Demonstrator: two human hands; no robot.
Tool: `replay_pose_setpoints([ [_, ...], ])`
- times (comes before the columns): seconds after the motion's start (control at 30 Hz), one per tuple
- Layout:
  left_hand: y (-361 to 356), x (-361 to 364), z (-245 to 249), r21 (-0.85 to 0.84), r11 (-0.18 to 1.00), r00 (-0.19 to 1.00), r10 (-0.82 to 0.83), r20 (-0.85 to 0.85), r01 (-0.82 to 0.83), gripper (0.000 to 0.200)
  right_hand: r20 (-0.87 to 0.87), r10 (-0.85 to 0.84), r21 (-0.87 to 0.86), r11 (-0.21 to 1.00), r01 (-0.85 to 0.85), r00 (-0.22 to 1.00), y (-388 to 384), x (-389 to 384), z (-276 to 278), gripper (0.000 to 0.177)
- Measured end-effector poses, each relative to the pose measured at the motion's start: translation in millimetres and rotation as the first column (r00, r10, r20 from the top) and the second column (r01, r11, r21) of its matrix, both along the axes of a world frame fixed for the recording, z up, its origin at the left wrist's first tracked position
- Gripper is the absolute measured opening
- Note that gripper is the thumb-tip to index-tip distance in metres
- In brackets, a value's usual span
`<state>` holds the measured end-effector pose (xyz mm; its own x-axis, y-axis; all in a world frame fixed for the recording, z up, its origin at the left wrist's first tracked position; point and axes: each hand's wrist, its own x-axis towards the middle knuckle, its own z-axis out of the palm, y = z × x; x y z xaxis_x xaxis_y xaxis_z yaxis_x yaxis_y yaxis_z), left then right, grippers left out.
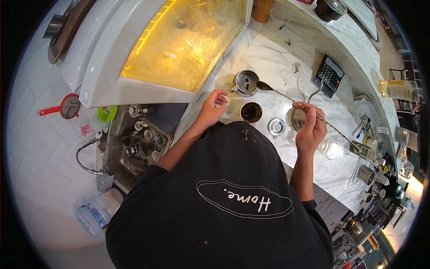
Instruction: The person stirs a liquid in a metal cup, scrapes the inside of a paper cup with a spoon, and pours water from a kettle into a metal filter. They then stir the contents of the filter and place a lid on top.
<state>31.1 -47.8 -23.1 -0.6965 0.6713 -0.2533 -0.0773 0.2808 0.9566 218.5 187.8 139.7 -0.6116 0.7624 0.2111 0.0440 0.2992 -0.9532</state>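
My right hand [311, 123] is closed around a long bar spoon [286, 96] with a twisted handle. The spoon's dark bowl end reaches the rim of a small metal cup [247, 84] with a side handle. Loosely curled and holding nothing, my left hand [213, 108] hovers just left of the cups, nearest a round container of dark brown contents [251, 112]. A small metal lid-like piece [277, 127] lies to the right of that container. Partly behind my right hand stands a metal gooseneck kettle [297, 120].
A black calculator [330, 74] and a clear glass [301, 71] stand farther back. Another glass [329, 149] is at right, before crowded bottles and tools. A lit display case [148, 92] borders the counter at left, above a sink [120, 154] with dishes.
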Motion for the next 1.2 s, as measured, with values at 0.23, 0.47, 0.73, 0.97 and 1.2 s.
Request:
replay_pose_setpoints([
  [0.23,15,28,13,-0.165,0.951,0.951,-0.283,-0.128,0.261,0.082,0.120,0.073,0.020,0.997,-0.076,0.990,-18,25,-16,0.030],
  [0.47,37,39,0,-0.123,0.958,0.932,-0.282,-0.230,0.259,0.093,0.272,0.140,0.027,0.988,-0.153,0.952,-40,27,-43,0.025],
  [0.73,10,38,48,0.115,0.969,0.960,-0.192,-0.205,0.218,0.077,0.187,0.198,0.110,0.969,-0.220,0.962,-60,29,-10,0.014],
  [0.97,-16,44,82,0.373,0.914,0.978,-0.098,-0.183,0.161,0.078,0.106,0.326,0.159,0.927,-0.339,0.939,-90,22,45,0.013],
  [1.2,-36,42,106,0.440,0.870,0.960,-0.120,-0.254,0.225,0.086,0.049,0.387,0.228,0.893,-0.387,0.921,-95,19,57,0.012],
])
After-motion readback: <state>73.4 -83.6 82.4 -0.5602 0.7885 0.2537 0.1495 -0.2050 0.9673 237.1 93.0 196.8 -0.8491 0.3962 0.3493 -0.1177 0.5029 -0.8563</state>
